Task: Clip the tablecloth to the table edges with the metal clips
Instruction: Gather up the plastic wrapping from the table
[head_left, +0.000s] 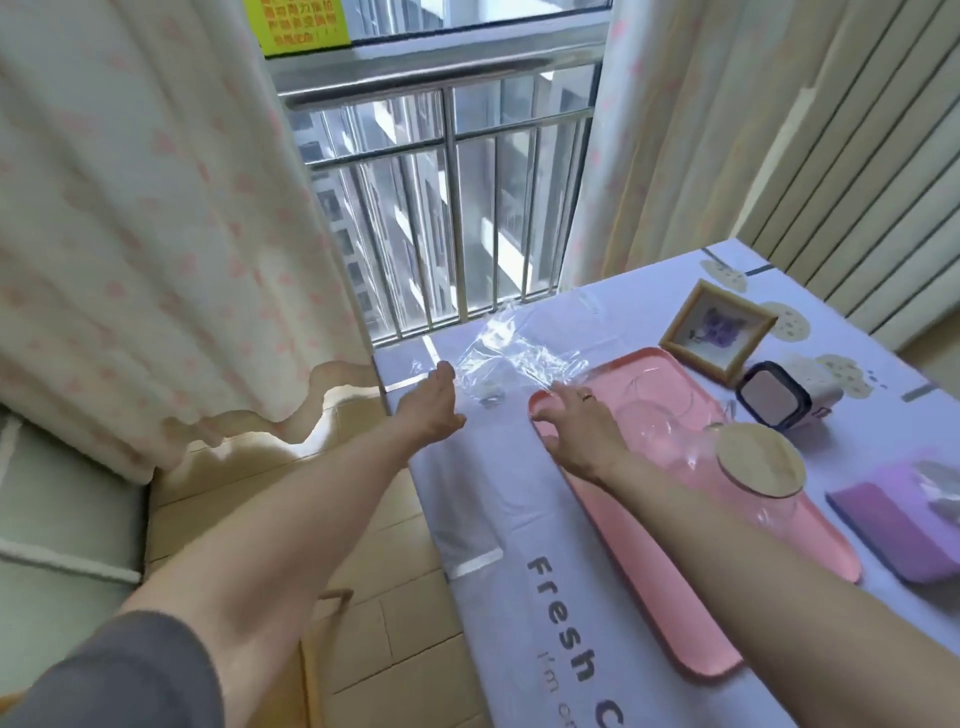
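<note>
A pale lilac tablecloth (498, 483) with dark lettering covers the table at the right. Metal clips (474, 564) hold it along the left edge, one near me and another (402, 385) by the far corner. A crumpled clear plastic bag (511, 353) lies near that corner, with a small metal clip (491, 400) beside it. My left hand (431, 410) reaches out over the table's left edge, fingers straight, close to the bag. My right hand (576, 421) hovers over the near-left end of the pink tray (670, 623), fingers spread and loosely bent, holding nothing.
The pink tray carries clear glassware and a glass jar with a wooden lid (761, 460). Behind stand a framed picture (714, 330) and a small white device (779, 397); a purple tissue box (904, 519) lies right. Curtains (156, 234) and a window railing (447, 208) lie beyond.
</note>
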